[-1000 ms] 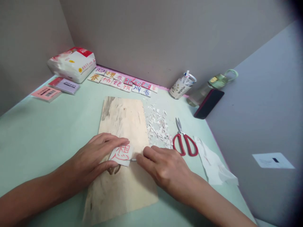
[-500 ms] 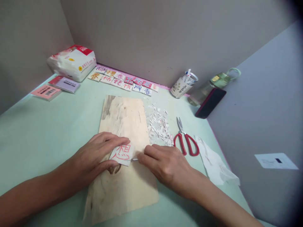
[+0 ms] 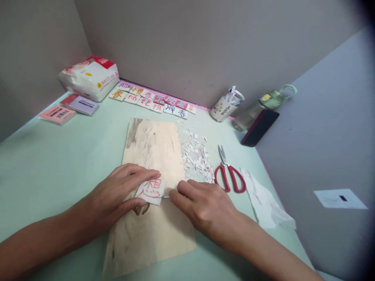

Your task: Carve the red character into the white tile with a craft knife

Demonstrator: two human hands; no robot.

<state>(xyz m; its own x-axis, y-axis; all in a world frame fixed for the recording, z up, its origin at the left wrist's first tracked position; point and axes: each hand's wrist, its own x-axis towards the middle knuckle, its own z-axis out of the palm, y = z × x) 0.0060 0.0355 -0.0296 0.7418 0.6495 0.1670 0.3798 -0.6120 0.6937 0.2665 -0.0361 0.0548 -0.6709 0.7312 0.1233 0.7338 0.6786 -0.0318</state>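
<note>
My left hand (image 3: 124, 187) grips a small white slab (image 3: 151, 189) with a red handwritten character, thumb at its near edge and fingers at its far edge. The slab is pressed on a wooden board (image 3: 154, 140). My right hand (image 3: 202, 203) is closed just right of the slab, knuckles bent, low over the board. From its fingertips a thin tool (image 3: 165, 197) points left to the slab's right edge; only a sliver of it shows, the rest is covered by the fingers.
White shavings (image 3: 196, 156) lie right of the board, beside red-handled scissors (image 3: 227, 171) and a crumpled tissue (image 3: 268, 203). Lettered tiles (image 3: 146, 99) line the back edge. A pen can (image 3: 227, 105), bottle (image 3: 249, 113), phone (image 3: 260, 127), tissue pack (image 3: 93, 78) and packets (image 3: 57, 114) stand around.
My right hand has shifted very slightly left toward the slab. My left hand and the slab keep their place.
</note>
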